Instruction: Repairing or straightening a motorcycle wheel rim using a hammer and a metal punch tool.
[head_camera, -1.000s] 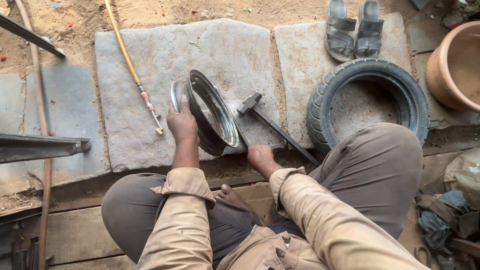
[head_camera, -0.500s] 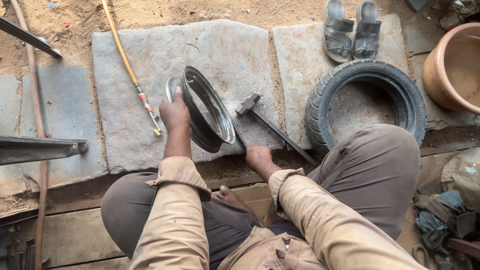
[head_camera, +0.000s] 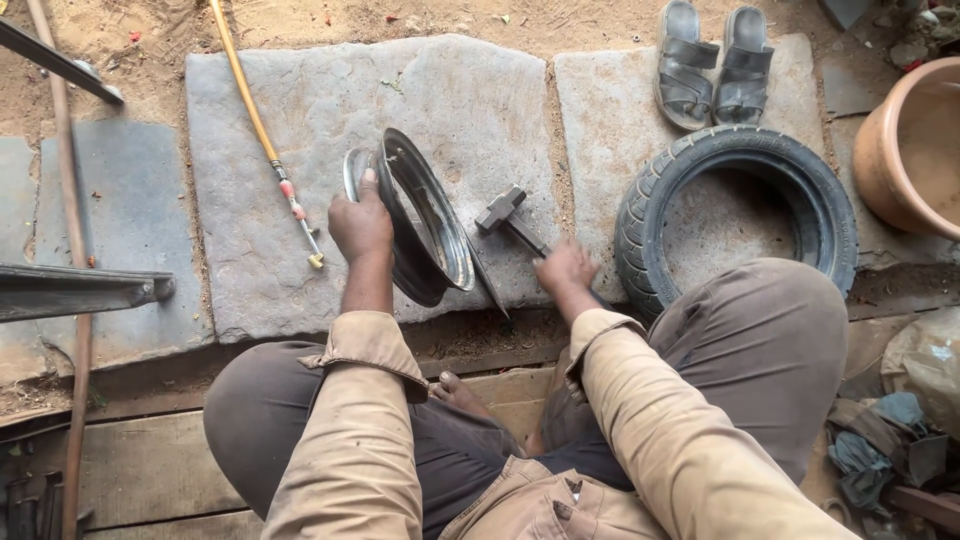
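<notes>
While the person sits cross-legged at the edge of the stone slab (head_camera: 300, 120), the items stand as follows.

Item: metal wheel rim (head_camera: 425, 215), tilted on edge on the slab, its open dished face turned toward the person's right and slightly up. It lies directly ahead of the left hand and just to the left of the hammer.

Item: left hand (head_camera: 360, 225), closed over the rim's upper left edge, thumb on top and fingers wrapped behind; it holds the rim propped at its tilt.

Item: hammer (head_camera: 503, 210), head resting on the slab just right of the rim, near but apart from it. The handle's long axis runs diagonally from the head down and to the right, toward the right hand.

Item: right hand (head_camera: 565, 268), blurred, curled around the lower end of the hammer handle; how tight the grasp is cannot be told. This hand is the nearer one to the hammer; the left is the nearer one to the rim.

Item: thin dark bar (head_camera: 490, 285), slanting down from below the rim between the two hands.

Surroundings: black tyre (head_camera: 640, 215) flat on the ground to the right; pair of sandals (head_camera: 715, 65) beyond it; yellow hose (head_camera: 250, 110) to the left of the rim.
</notes>
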